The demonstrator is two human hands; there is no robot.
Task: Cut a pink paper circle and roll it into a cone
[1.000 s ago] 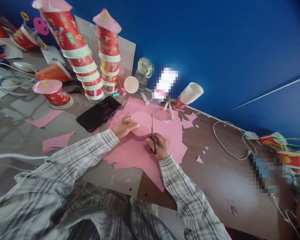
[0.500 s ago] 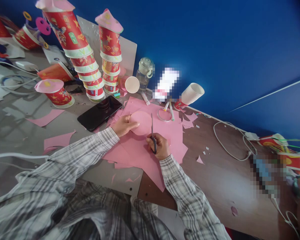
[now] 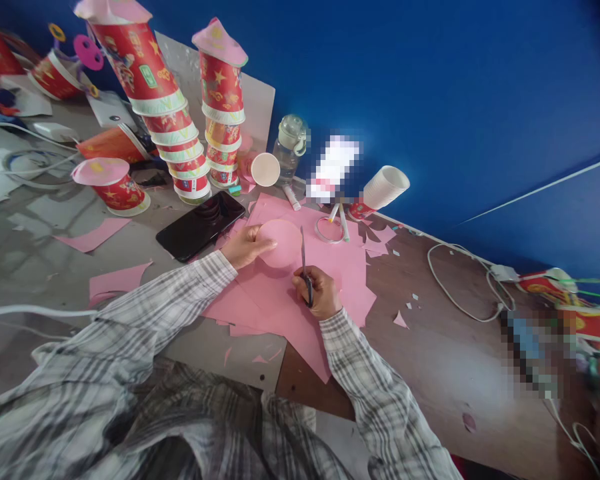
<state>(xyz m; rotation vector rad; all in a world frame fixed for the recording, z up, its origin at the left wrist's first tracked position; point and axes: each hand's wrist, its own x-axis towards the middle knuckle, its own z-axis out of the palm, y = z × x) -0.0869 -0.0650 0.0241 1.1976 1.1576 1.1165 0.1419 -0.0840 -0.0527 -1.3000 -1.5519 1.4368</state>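
Observation:
My left hand (image 3: 245,247) pinches the left edge of a round pink paper disc (image 3: 281,241), thumb on top. In my right hand (image 3: 323,293) is a pair of scissors (image 3: 304,257), fingers wrapped round the dark handles. The blades point away from me beside the disc's right edge; whether they touch it I cannot tell. Beneath both hands lie several overlapping pink paper sheets (image 3: 305,333). On the sheets, past the scissors, rest a clear ring (image 3: 329,230) and slim white pens.
Two towers of red paper cups (image 3: 180,127) with pink cone tops stand at the back left. A black phone (image 3: 200,227) lies left of the sheets. Behind are a glass bottle (image 3: 290,150) and stacked white cups (image 3: 387,187). A white cable (image 3: 445,293) curls at right; paper scraps are scattered about.
My left hand and the pink disc have shifted slightly left, away from the scissors. The right hand with the scissors stays nearly in place.

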